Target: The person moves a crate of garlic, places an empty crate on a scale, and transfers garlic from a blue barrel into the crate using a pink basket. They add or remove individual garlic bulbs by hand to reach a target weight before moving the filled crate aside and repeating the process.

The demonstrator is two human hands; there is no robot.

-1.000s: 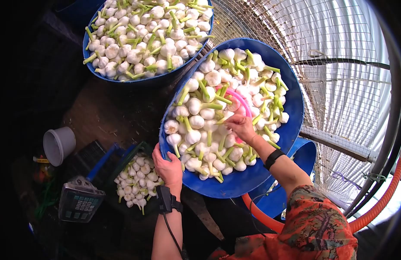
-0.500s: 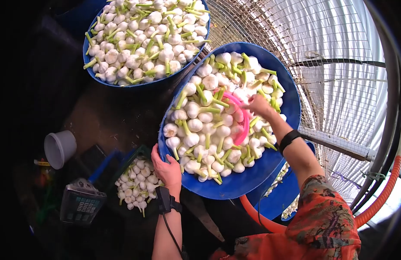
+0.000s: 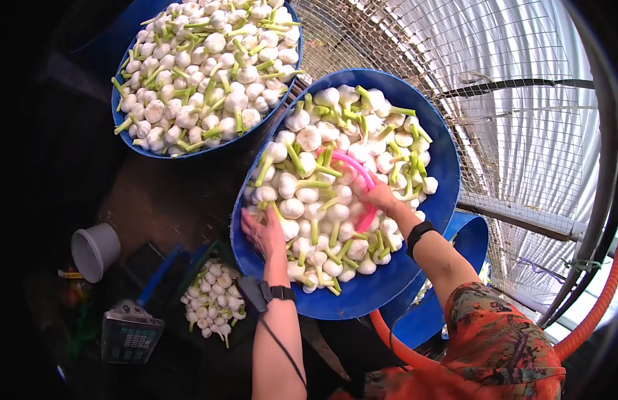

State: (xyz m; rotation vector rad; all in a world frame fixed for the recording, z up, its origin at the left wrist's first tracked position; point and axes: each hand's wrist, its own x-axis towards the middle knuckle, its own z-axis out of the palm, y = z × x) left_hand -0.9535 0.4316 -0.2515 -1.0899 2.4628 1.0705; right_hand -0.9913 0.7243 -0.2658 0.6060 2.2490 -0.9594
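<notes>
A large blue tub (image 3: 335,308) full of white garlic bulbs (image 3: 292,209) with cut green stems stands in front of me. Half sunk among the bulbs is a pink plastic basin (image 3: 352,162); only its curved rim and part of its inside show. My right hand (image 3: 381,196) grips the rim of this basin on its right side. Inside the tub's left edge, my left hand (image 3: 263,230) lies against garlic bulbs with its thumb and fingers apart. A dark strap and a cable are on my left wrist.
Another blue tub (image 3: 115,110) heaped with garlic stands at the upper left. A crate of garlic (image 3: 215,293), a scale with a keypad (image 3: 132,333) and a grey bucket (image 3: 95,252) are lower left. Wire mesh (image 3: 509,140) and an orange hose (image 3: 592,327) border the right.
My left hand has left the tub's rim and moved inside onto the garlic. My right hand has come down and left onto the pink basin's rim. The view has shifted slightly.
</notes>
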